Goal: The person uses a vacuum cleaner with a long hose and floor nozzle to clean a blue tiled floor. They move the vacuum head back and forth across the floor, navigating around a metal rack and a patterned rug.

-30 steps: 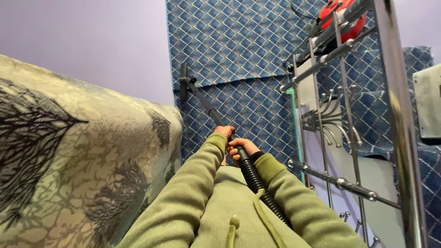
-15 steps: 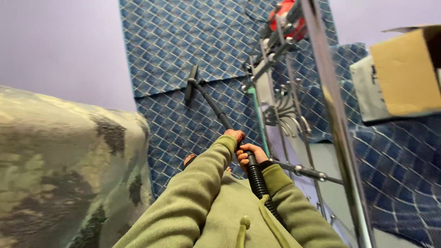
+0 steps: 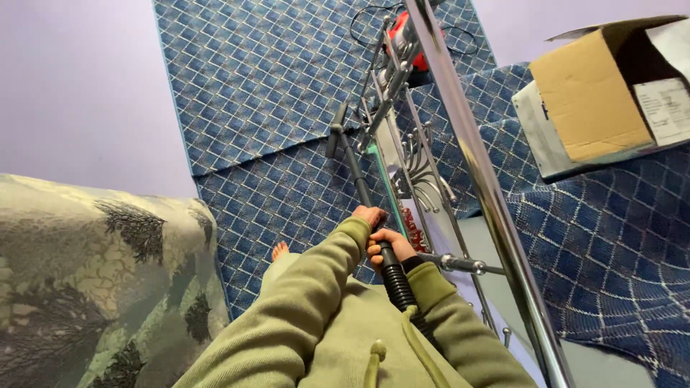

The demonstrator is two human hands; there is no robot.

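left hand (image 3: 370,215), right hand (image 3: 384,244): gripping vacuum wand (image 3: 357,172); cardboard box (image 3: 593,97): open, contents unclear

The vacuum wand (image 3: 354,162) is looking like matt black plastic, and its hose (image 3: 396,282) is ribbed black plastic. The carpet (image 3: 287,93) is showing a woven blue cloth with rough pile. The rack (image 3: 467,158) is shining as polished chrome metal. The box (image 3: 589,93) is looking like matt brown cardboard. The sofa cover (image 3: 86,266) is appearing as soft patterned fabric.
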